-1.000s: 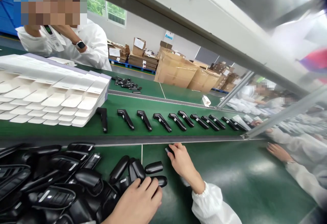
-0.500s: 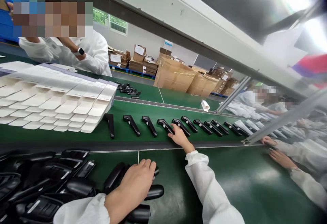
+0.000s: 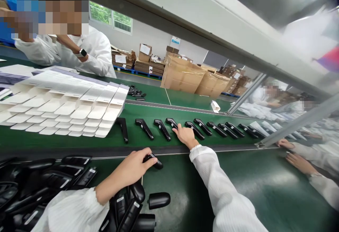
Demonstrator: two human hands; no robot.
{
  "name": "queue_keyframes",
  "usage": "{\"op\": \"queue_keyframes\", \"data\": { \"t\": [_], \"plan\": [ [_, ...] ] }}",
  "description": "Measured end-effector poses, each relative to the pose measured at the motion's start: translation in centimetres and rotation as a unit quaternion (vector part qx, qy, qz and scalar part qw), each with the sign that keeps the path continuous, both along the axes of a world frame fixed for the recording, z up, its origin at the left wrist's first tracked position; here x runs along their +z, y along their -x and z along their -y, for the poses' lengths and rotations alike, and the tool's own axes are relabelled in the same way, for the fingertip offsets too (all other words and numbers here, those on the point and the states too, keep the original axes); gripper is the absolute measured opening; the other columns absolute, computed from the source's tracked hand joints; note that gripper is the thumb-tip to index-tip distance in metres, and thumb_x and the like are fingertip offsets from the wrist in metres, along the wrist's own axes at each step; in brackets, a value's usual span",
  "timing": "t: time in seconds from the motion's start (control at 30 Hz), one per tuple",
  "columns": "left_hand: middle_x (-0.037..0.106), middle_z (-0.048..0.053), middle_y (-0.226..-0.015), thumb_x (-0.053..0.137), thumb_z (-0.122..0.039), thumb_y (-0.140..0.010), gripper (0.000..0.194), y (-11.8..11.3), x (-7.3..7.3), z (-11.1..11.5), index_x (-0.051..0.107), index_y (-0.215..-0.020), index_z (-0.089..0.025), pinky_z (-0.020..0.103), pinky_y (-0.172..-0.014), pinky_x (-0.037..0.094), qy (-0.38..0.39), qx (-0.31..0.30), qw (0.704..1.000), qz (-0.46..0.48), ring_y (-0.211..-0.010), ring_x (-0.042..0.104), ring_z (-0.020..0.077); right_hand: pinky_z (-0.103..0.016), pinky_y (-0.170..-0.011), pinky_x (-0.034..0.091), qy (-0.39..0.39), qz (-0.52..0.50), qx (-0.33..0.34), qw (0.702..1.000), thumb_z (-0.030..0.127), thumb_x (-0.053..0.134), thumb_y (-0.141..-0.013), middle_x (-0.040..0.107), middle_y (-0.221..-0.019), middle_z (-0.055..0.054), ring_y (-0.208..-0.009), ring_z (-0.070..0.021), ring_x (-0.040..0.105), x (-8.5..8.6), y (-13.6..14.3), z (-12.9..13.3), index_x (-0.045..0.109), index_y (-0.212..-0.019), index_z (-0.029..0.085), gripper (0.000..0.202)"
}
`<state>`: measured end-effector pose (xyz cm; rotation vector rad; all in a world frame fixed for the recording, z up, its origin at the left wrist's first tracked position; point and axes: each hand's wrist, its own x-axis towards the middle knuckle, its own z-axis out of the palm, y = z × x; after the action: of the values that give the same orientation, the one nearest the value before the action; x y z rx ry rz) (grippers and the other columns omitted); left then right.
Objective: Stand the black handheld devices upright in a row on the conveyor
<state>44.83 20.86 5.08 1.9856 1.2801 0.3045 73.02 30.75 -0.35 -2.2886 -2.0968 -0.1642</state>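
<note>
My left hand grips a black handle-shaped part just above the near green surface. On the green belt, my right hand has its fingers closed on one angled black part in a row of similar ones. Another angled part lies to its left, and one to its right. Below my left hand are several loose black parts, with a short black piece beside them.
A heap of black parts fills the lower left. Stacked white boxes stand on the belt's left. A metal post and a person's hands are at the right. Across the line stands a person in white.
My left hand has risen from the loose parts with a black part in its grip. The belt's parts appear farther right, and my right hand has closed on one.
</note>
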Motion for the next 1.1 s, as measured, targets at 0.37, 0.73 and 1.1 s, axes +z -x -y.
{"op": "queue_keyframes", "data": {
  "t": [0.37,0.73,1.1],
  "plan": [
    [0.067,0.003,-0.078,0.034,-0.058,-0.092,0.046,-2.1,-0.2,-1.1,0.059,-0.093,-0.020,0.030,-0.070,0.043,0.058,-0.021,0.992,0.111,-0.079,0.064,0.0217,-0.026,-0.073,0.049,0.109,-0.453,0.316,0.827,0.045,0.063,-0.088,0.070,-0.087,0.000,-0.076,-0.0145,0.063,4.9,5.3,10.4,0.065,-0.116,0.025,0.035],
    [0.061,0.013,-0.119,0.052,-0.017,-0.084,0.050,-3.3,-2.2,6.9,0.050,-0.133,-0.030,0.043,-0.072,0.055,-0.148,-0.238,0.935,-0.216,-0.089,0.069,0.0310,-0.034,-0.089,0.049,-0.038,-0.250,0.012,0.967,0.026,0.058,-0.088,0.067,-0.115,-0.008,-0.106,-0.0229,0.063,-1.4,0.0,2.3,0.056,-0.120,0.022,0.032],
    [0.064,0.003,-0.084,0.048,-0.044,-0.086,0.023,-2.6,-1.2,1.8,0.050,-0.091,-0.022,0.028,-0.059,0.041,0.055,0.029,0.996,0.061,-0.069,0.058,0.0176,-0.043,-0.099,0.042,-0.079,-0.195,-0.034,0.977,0.037,0.051,-0.095,0.058,-0.127,-0.020,-0.121,-0.0330,0.052,-0.4,-0.1,1.9,0.057,-0.130,0.013,0.043]
  ]
}}
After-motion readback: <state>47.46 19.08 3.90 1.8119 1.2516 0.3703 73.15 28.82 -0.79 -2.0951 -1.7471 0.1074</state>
